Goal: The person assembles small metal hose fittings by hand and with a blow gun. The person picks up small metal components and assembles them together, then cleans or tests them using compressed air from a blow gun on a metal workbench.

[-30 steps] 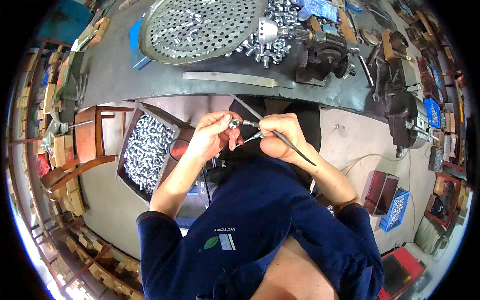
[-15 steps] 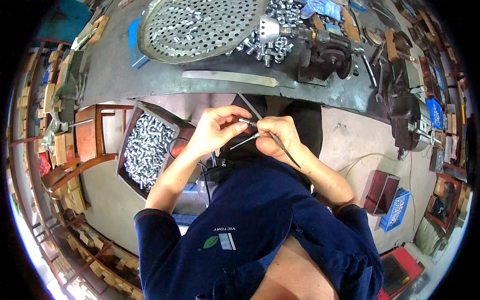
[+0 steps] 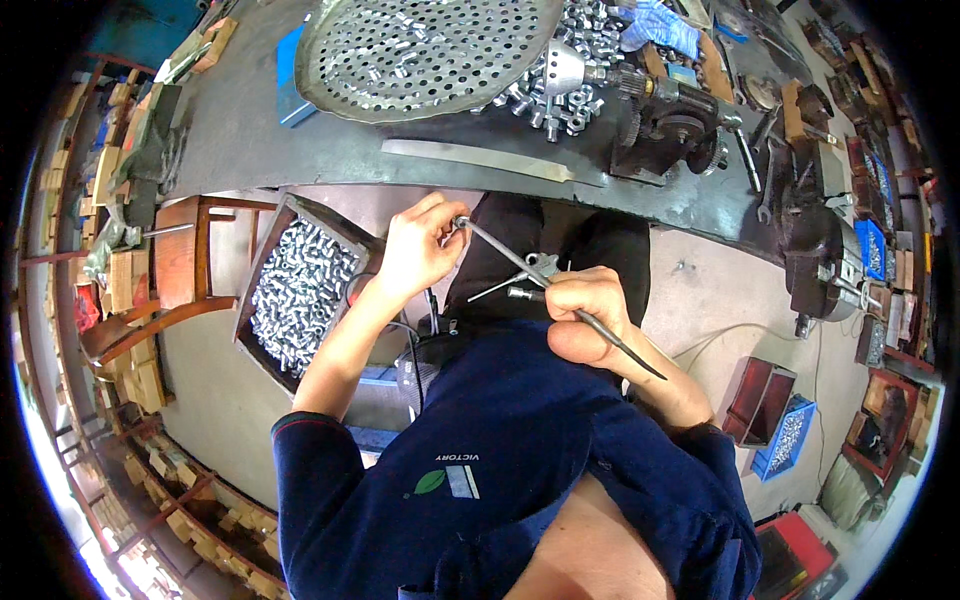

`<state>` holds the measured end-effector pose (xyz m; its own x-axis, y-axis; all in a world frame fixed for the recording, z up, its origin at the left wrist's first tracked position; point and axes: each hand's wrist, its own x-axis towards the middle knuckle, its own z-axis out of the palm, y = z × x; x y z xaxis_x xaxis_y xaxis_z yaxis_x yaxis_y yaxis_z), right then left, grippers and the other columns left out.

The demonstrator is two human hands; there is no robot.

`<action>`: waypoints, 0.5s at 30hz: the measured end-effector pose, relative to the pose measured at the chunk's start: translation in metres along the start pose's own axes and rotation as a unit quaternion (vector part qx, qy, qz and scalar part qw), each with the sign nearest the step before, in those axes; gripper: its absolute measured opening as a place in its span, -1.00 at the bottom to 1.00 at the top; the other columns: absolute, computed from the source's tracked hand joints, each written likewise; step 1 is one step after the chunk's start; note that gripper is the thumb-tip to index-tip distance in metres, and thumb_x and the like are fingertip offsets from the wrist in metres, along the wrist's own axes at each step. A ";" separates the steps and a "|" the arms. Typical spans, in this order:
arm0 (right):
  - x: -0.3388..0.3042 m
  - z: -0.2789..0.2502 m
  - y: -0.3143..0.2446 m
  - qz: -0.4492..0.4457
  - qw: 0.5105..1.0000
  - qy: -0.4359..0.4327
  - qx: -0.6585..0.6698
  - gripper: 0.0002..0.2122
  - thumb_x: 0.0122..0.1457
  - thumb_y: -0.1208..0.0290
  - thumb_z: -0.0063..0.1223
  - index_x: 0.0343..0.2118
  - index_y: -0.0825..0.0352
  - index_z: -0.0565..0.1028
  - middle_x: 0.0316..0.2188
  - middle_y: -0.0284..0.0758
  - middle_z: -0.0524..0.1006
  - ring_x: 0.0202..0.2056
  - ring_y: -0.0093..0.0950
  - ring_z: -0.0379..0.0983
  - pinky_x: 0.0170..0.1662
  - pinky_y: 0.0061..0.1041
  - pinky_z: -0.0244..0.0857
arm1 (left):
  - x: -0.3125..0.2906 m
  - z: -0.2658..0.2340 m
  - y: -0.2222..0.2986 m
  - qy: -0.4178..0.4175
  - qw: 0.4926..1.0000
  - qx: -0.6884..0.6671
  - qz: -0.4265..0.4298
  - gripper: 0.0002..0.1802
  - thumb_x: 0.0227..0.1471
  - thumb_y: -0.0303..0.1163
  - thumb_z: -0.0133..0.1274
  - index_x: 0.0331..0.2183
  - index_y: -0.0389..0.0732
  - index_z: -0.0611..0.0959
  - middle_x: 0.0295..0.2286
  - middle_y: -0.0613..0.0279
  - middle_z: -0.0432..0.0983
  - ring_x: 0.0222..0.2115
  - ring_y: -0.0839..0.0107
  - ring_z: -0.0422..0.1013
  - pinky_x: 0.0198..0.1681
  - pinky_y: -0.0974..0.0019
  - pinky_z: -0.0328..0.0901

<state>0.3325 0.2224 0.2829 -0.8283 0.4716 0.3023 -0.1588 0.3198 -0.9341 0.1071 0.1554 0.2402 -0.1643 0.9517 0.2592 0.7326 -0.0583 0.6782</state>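
Shelving (image 3: 95, 300) with wooden blocks stands along the room's left side, curved by the lens. Next, on the pale floor, is a brown wooden chair (image 3: 180, 255). From there a dark tabletop (image 3: 240, 140) extends across the upper part of the view. A blue flat-sided item (image 3: 292, 90) lies on it, partly beneath a round perforated tray (image 3: 470, 75) carrying scattered metal fittings. Below the tabletop's near edge, a dark open box (image 3: 340, 230) is filled with similar bright fittings.

Left hand (image 3: 425, 250): raised just short of the tabletop edge, grip pinching one small metal fitting (image 3: 461, 222) between thumb and fingers. One end of a slender dark file (image 3: 500, 248) meets this fitting; whether it enters the bore cannot be told. A flat steel bar (image 3: 470, 157) lies on the tabletop beyond.

Right hand (image 3: 590, 310): grip closed around the file, which slants down past the wrist. A short metal cylinder (image 3: 522, 293) and a thin-rodded tool (image 3: 532, 270) project beside its fingers; how they are held is partly hidden.

Further right, heaped fittings (image 3: 580, 100) lie beside a geared machine (image 3: 670, 125). On the floor, a dark red bin (image 3: 758, 395) stands against a blue bin (image 3: 765, 465) of small parts.
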 end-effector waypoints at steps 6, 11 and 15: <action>0.004 0.006 0.007 0.033 0.999 -0.026 0.011 -0.53 -0.08 0.04 0.04 -0.74 0.31 0.11 -0.78 -0.30 0.07 -0.73 -0.39 0.04 -0.65 -0.45 -0.09 | -0.003 0.002 0.006 0.006 0.999 0.014 0.040 -0.73 -0.38 -0.62 0.11 -0.45 -0.21 0.56 -0.64 0.26 0.30 -0.72 0.46 0.28 -0.65 0.42 0.18; 0.022 0.016 0.036 0.001 0.998 -0.001 -0.059 -0.65 -0.17 0.23 0.06 -0.72 0.33 0.14 -0.76 -0.23 0.11 -0.72 -0.27 0.09 -0.63 -0.42 -0.06 | 0.006 0.011 0.018 -0.015 0.993 0.041 0.111 -0.71 -0.42 -0.59 0.14 -0.45 -0.20 0.56 -0.60 0.26 0.34 -0.68 0.34 0.33 -0.62 0.33 0.23; 0.013 -0.004 0.021 -0.002 1.000 0.022 -0.021 -0.65 -0.16 0.25 0.04 -0.75 0.33 0.12 -0.78 -0.29 0.08 -0.74 -0.40 0.04 -0.65 -0.44 -0.11 | 0.028 0.002 0.002 0.010 0.989 0.105 0.103 -0.76 -0.34 -0.44 0.14 -0.44 -0.15 0.57 -0.58 0.21 0.37 -0.61 0.21 0.39 -0.58 0.20 0.29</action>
<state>0.3206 0.2382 0.2674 -0.8026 0.5060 0.3158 -0.1388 0.3564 -0.9239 0.1053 0.1827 0.2473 -0.0092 0.9203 0.3911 0.8722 -0.1839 0.4532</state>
